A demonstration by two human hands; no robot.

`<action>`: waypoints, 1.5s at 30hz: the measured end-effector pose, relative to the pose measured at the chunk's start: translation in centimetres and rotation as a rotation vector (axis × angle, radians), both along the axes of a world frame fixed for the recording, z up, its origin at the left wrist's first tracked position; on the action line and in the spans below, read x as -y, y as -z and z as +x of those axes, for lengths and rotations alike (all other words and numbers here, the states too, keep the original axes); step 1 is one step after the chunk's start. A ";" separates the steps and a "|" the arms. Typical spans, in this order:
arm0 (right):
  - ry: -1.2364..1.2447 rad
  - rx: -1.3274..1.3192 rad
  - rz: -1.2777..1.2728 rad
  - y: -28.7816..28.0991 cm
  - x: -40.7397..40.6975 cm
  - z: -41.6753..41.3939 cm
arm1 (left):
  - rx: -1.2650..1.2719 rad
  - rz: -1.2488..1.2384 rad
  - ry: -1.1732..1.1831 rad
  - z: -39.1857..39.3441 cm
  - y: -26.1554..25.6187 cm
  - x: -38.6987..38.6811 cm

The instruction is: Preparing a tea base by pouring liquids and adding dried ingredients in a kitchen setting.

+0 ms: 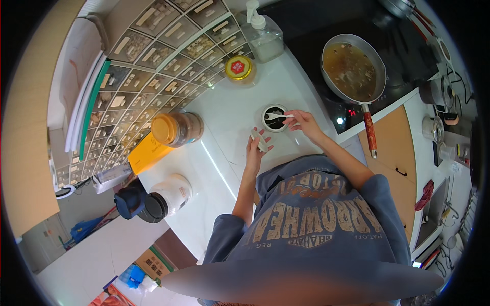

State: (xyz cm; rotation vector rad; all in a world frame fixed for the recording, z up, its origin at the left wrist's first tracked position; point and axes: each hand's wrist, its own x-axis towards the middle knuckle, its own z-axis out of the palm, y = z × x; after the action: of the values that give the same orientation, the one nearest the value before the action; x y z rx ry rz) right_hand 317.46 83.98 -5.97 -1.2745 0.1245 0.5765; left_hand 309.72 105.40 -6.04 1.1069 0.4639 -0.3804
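My right hand pinches the handle of a white spoon. The spoon's bowl is over the mouth of a small white jar with dark contents; whether it touches them I cannot tell. To the left and nearer my body, my left hand grips a pale round lid, tilted on edge. Both hands are above a white countertop, close to the front of my shirt.
A saucepan of brown liquid sits on the black cooktop, its red handle jutting over the edge. Leftward stand a gold-lidded jar, a pump bottle, an orange-lidded jar, a white canister and a rack of small drawers.
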 end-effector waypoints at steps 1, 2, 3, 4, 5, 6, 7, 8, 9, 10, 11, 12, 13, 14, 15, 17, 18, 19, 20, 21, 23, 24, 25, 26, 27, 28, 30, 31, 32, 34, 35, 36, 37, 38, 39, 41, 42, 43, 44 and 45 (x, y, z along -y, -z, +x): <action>-0.040 0.002 -0.011 0.0 -0.2 0.0 | 0.003 0.001 0.000 0.0 -0.1 0.1; -0.037 0.002 -0.010 0.3 -0.2 -0.2 | 0.003 0.002 0.003 0.1 -0.2 0.1; -0.023 -0.008 0.025 0.4 -0.2 -0.3 | 0.005 0.007 0.000 0.0 -0.3 0.2; -0.009 -0.018 0.059 0.6 -0.1 -0.4 | 0.007 0.011 -0.003 0.0 -0.3 0.2; -0.010 -0.017 0.060 0.7 0.2 -0.5 | 0.008 0.012 -0.004 0.0 -0.3 0.2; 0.016 -0.053 0.078 0.4 0.5 -0.5 | 0.011 0.011 -0.008 -0.1 -0.3 0.2; 0.043 -0.088 0.096 0.2 0.8 -0.6 | 0.015 0.009 -0.013 -0.2 -0.2 0.2; 0.041 -0.088 0.096 0.2 1.0 -0.7 | 0.016 0.009 -0.014 -0.3 -0.1 0.1; 0.053 -0.113 0.108 0.1 1.2 -0.7 | 0.015 0.010 -0.014 -0.4 -0.1 0.1; 0.067 -0.138 0.118 0.0 1.4 -0.8 | 0.014 0.009 -0.013 -0.4 0.0 0.1; 0.072 -0.137 0.115 -0.2 1.7 -0.9 | 0.015 0.005 -0.008 -0.4 0.0 0.1; 0.080 -0.128 0.124 -1.0 1.9 -1.0 | 0.011 0.015 -0.007 -0.3 -0.1 0.1; 0.086 -0.120 0.133 -2.0 2.2 -1.1 | 0.007 0.024 -0.009 -0.3 -0.2 0.2; 0.094 -0.118 0.124 -3.1 2.5 -1.3 | 0.008 0.015 -0.001 -0.4 -0.3 0.1; 0.116 -0.092 0.120 -4.8 2.8 -1.4 | 0.012 0.017 -0.017 -0.4 -0.4 0.0; 0.144 -0.065 0.103 -7.9 4.3 -1.6 | 0.015 0.007 -0.026 -0.5 -0.4 -0.1; 0.219 -0.036 0.074 -9.6 5.4 -1.7 | 0.017 0.009 -0.028 -0.4 -0.4 -0.2; 0.292 -0.008 0.047 -11.0 6.4 -1.7 | 0.019 0.014 -0.033 -0.4 -0.3 -0.3; 0.358 0.011 0.010 -12.4 7.6 -1.7 | 0.022 0.016 -0.022 -0.3 0.0 -0.4; 0.422 0.032 -0.027 -13.7 9.0 -1.7 | 0.023 0.009 -0.013 -0.2 -0.2 -0.3; 0.547 0.184 -0.103 -14.7 11.8 -2.1 | 0.024 0.020 -0.004 0.0 -0.3 -0.1; 0.558 0.187 -0.109 -14.9 13.2 -2.3 | 0.027 0.014 0.007 0.2 -0.4 0.0; 0.601 0.256 -0.276 -14.8 14.5 -2.3 | 0.029 0.012 0.010 0.4 -0.4 0.1; 0.640 0.323 -0.444 -14.8 15.2 -2.4 | 0.031 0.011 0.012 0.5 -0.3 0.2; 0.643 0.323 -0.447 -14.9 15.3 -2.6 | 0.032 0.009 0.016 0.6 -0.3 0.2; 0.598 0.348 -0.640 -14.9 15.4 -2.9 | 0.039 -0.003 0.002 0.7 -0.2 0.2; 0.493 0.389 -1.023 -15.0 15.4 -3.6 | 0.047 -0.014 -0.009 0.9 -0.2 0.3; 0.496 0.389 -1.022 -15.0 15.4 -3.8 | 0.049 0.004 0.005 0.9 -0.3 0.3; 0.469 0.456 -1.066 -15.0 15.4 -3.9 | 0.050 0.023 0.017 1.0 -0.4 0.3; 0.440 0.524 -1.104 -15.2 15.2 -4.0 | 0.053 0.008 0.000 0.8 -0.3 0.2; 0.487 0.467 -1.050 -15.5 15.0 -4.0 | 0.056 -0.008 -0.019 0.8 -0.3 0.0; 0.533 0.413 -0.994 -16.0 14.9 -3.9 | 0.058 -0.004 -0.023 0.8 -0.4 0.0; 0.528 0.413 -0.986 -16.7 14.4 -3.9 | 0.055 0.019 -0.011 0.7 -0.4 0.0; 0.498 0.406 -0.840 -17.6 13.7 -3.7 | 0.052 0.043 -0.002 0.6 -0.4 -0.1; 0.471 0.396 -0.697 -18.7 12.8 -3.7 | 0.052 0.049 -0.006 0.6 -0.5 0.1; 0.332 0.401 -0.559 -19.2 9.8 -2.7 | 0.075 0.143 -0.003 0.6 -0.7 0.2; 0.267 0.404 -0.519 -18.8 8.0 -2.0 | 0.078 0.163 -0.034 0.6 -0.8 0.4; 0.182 0.411 -0.549 -18.3 6.1 -1.2 | 0.078 0.170 -0.040 0.6 -0.8 0.4; 0.153 0.503 -0.525 -16.1 4.4 -0.2 | 0.092 0.197 -0.042 0.7 -0.9 0.5; 0.102 0.561 -0.515 -14.1 2.8 1.1 | 0.105 0.224 -0.047 0.6 -1.0 0.4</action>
State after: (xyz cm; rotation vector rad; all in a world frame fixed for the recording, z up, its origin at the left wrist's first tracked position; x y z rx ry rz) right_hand 318.52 81.16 8.16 -1.8745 -0.1399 0.0766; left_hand 310.28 104.97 -5.04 1.3241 0.4464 -0.2312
